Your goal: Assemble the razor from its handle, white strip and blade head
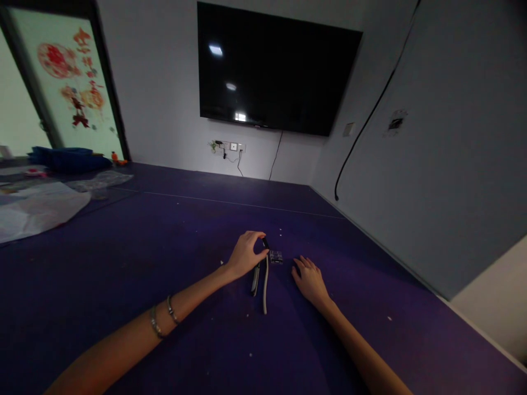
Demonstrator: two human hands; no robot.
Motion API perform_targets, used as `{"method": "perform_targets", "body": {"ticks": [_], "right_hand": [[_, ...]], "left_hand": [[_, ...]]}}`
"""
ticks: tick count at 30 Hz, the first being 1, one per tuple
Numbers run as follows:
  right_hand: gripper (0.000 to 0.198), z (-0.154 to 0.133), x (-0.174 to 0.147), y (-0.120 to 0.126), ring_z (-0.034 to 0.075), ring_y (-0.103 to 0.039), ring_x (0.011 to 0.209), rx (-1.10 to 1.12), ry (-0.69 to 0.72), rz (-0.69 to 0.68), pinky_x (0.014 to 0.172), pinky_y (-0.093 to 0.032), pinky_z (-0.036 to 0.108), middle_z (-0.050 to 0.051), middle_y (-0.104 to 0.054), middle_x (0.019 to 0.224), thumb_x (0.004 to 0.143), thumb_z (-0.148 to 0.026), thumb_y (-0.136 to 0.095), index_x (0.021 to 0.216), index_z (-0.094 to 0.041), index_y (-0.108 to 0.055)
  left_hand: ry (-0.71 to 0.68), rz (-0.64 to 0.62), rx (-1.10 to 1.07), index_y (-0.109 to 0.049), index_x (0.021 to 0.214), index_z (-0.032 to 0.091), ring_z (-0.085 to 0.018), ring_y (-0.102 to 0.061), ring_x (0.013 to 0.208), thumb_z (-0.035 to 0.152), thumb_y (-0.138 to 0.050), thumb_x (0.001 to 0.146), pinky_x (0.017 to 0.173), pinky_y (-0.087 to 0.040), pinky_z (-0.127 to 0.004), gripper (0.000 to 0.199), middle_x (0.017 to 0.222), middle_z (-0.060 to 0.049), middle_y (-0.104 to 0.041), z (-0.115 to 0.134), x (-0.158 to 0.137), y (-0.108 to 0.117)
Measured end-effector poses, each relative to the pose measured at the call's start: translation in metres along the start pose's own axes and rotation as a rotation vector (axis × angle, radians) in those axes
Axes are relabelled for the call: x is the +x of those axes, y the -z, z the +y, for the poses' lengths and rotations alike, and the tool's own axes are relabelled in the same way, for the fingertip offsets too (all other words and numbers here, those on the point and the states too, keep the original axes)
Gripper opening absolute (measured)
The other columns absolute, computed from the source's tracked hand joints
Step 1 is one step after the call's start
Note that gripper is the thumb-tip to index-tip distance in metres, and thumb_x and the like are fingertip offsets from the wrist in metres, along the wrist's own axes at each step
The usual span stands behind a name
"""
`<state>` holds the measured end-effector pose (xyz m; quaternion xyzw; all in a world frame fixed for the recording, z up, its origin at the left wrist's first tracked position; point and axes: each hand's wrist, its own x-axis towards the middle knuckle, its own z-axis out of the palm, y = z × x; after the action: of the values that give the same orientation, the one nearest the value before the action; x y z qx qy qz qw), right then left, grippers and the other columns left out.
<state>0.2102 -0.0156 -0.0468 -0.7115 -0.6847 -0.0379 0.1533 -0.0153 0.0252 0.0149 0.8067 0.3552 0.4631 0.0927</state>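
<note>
My left hand (246,253) reaches over the table with thumb and forefinger closed on a small black piece (265,242); its exact kind is too small to tell. Below those fingertips lies a pale, thin, cable-like strip (265,291). Beside the strip is a narrow grey-and-black tool (256,280), its upper end partly hidden by the hand. Just right of the fingertips sits a small dark, patterned block (276,257). My right hand (309,278) rests palm down on the table, right of the block, fingers spread and holding nothing.
Small white scraps dot the purple tabletop (185,340). Clear plastic sheeting (45,206) and a dark blue cloth bundle (69,159) lie at the far left. A television (275,66) hangs on the back wall, and a black cable (370,118) dangles along the right wall.
</note>
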Motion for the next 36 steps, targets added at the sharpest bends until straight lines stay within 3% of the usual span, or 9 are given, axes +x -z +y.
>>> {"method": "perform_targets", "body": {"ticks": [5,7,9,12,14,17,25,36], "right_hand": [[0.043,0.001,0.004,0.002,0.026,-0.037,0.127,0.134,-0.030,0.027,0.101,-0.029,0.039,0.015,-0.040,0.138,0.085,-0.029,-0.040,0.124,-0.014,-0.052],[0.041,-0.002,0.006,0.008,0.025,-0.037,0.126,0.283,-0.049,0.097,0.101,-0.032,0.038,0.014,-0.037,0.140,0.083,-0.028,-0.044,0.120,-0.014,-0.054],[0.036,-0.010,0.008,0.019,0.024,-0.042,0.122,0.537,-0.050,0.137,0.098,-0.036,0.036,0.014,-0.044,0.134,0.081,-0.028,-0.047,0.112,-0.014,-0.059],[0.034,-0.029,0.006,0.036,0.023,-0.058,0.102,1.089,-0.084,-0.004,0.086,-0.045,0.034,0.014,-0.063,0.109,0.078,-0.034,-0.051,0.103,-0.012,-0.061],[0.035,-0.042,0.001,0.044,0.021,-0.062,0.093,1.409,-0.134,-0.133,0.079,-0.048,0.032,0.011,-0.066,0.100,0.074,-0.037,-0.057,0.101,-0.014,-0.061],[0.031,-0.056,-0.007,0.050,0.017,-0.064,0.081,1.654,-0.196,-0.233,0.074,-0.048,0.029,0.006,-0.068,0.090,0.066,-0.034,-0.069,0.091,-0.017,-0.064],[0.027,-0.062,-0.010,0.050,0.013,-0.062,0.070,1.762,-0.235,-0.211,0.072,-0.048,0.028,0.004,-0.068,0.078,0.056,-0.025,-0.076,0.080,-0.015,-0.068],[0.033,-0.047,0.001,0.058,0.017,-0.063,0.068,1.490,-0.179,-0.060,0.063,-0.048,0.028,0.006,-0.069,0.074,0.053,-0.036,-0.076,0.077,-0.015,-0.069]], "left_hand": [[-0.033,-0.013,0.019,-0.055,0.105,0.022,-0.022,-0.051,0.104,0.024,-0.063,0.073,0.093,-0.039,-0.038,0.033,0.105,-0.007,-0.059,0.010,-0.005,0.001],[-0.066,-0.014,0.030,-0.054,0.106,0.021,-0.022,-0.051,0.104,0.023,-0.063,0.073,0.094,-0.039,-0.038,0.034,0.106,-0.007,-0.059,0.014,-0.006,0.002],[-0.094,-0.017,0.045,-0.054,0.106,0.021,-0.022,-0.051,0.106,0.023,-0.063,0.073,0.094,-0.038,-0.038,0.035,0.107,-0.007,-0.058,0.018,-0.008,0.002],[-0.121,-0.024,0.069,-0.053,0.108,0.022,-0.023,-0.050,0.107,0.024,-0.063,0.073,0.095,-0.038,-0.040,0.036,0.108,-0.008,-0.058,0.023,-0.010,0.001],[-0.146,-0.027,0.078,-0.052,0.108,0.022,-0.023,-0.050,0.108,0.023,-0.062,0.073,0.094,-0.039,-0.042,0.036,0.108,-0.008,-0.058,0.026,-0.012,0.000],[-0.202,-0.027,0.091,-0.051,0.109,0.021,-0.023,-0.049,0.108,0.019,-0.060,0.073,0.093,-0.040,-0.043,0.037,0.108,-0.008,-0.057,0.026,-0.015,-0.001],[-0.262,-0.034,0.094,-0.050,0.110,0.020,-0.022,-0.050,0.108,0.017,-0.058,0.075,0.093,-0.040,-0.043,0.036,0.108,-0.008,-0.058,0.027,-0.018,-0.004],[-0.168,-0.031,-0.010,-0.055,0.107,0.017,-0.019,-0.051,0.094,0.016,-0.056,0.080,0.085,-0.044,-0.037,0.028,0.096,-0.006,-0.060,0.022,-0.017,-0.008]]}}
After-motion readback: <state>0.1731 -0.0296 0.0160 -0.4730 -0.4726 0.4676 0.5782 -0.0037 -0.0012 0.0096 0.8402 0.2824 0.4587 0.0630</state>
